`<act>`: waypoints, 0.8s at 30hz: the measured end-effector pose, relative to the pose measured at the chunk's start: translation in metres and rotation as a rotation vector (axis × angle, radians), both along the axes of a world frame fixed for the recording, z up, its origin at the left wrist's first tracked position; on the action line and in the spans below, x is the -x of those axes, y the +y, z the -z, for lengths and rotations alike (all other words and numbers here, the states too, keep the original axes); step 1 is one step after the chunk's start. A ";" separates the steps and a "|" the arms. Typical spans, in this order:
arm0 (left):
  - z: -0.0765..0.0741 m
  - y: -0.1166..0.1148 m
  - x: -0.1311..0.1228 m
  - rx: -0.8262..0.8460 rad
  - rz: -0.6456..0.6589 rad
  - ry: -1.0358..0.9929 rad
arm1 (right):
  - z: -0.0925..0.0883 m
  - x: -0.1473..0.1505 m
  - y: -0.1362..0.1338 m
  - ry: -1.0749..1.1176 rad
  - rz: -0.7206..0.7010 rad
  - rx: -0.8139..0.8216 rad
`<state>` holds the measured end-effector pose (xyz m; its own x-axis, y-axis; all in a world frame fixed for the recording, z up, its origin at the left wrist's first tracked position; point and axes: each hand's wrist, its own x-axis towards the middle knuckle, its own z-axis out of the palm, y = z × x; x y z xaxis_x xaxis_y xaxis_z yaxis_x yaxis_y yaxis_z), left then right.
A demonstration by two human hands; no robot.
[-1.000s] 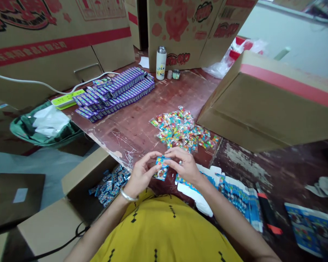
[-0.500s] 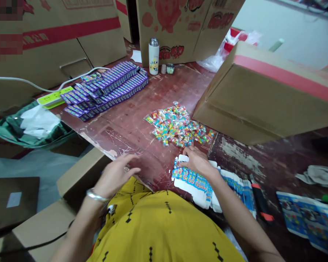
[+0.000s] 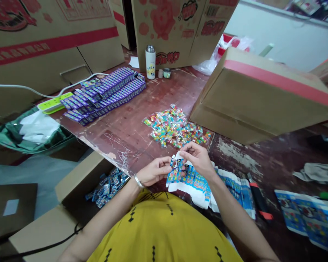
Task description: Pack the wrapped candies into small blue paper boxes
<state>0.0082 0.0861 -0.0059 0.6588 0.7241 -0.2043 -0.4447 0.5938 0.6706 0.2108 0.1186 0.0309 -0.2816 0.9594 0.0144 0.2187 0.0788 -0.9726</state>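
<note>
A small blue printed candy box (image 3: 174,171), flat-looking with a white flap at its top, is held between my two hands. My left hand (image 3: 155,171) pinches its left edge. At its upper end, the fingers of my right hand (image 3: 195,156) grip the white flap. Under and beside it lies a fanned row of flat blue cartons (image 3: 198,183) along the table's near edge. Just beyond my hands is a heap of clear packets of colourful candy (image 3: 175,127).
Stacked purple boxes (image 3: 106,92) stand at the back left by a green power strip (image 3: 54,103). A white bottle (image 3: 150,62) is at the back. A large carton (image 3: 262,98) occupies the right, a box cutter (image 3: 259,200) nearer. An open carton (image 3: 79,174) with blue packs sits below left.
My left hand has moved right from the table's edge and taken hold of the small candy box. My right hand has lifted its flap end slightly. The view has shifted a little.
</note>
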 end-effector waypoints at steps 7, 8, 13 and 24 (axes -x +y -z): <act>-0.004 -0.003 0.003 0.027 -0.077 -0.039 | -0.016 0.009 -0.027 -0.403 -0.153 -0.258; -0.005 -0.003 0.005 0.015 -0.075 -0.006 | -0.017 0.008 -0.028 -0.403 -0.201 -0.195; -0.013 -0.004 0.009 -0.195 0.024 0.205 | -0.021 0.004 -0.019 -0.283 -0.344 0.084; 0.000 -0.012 -0.008 -0.118 -0.627 0.407 | 0.015 0.042 -0.031 0.140 0.161 0.078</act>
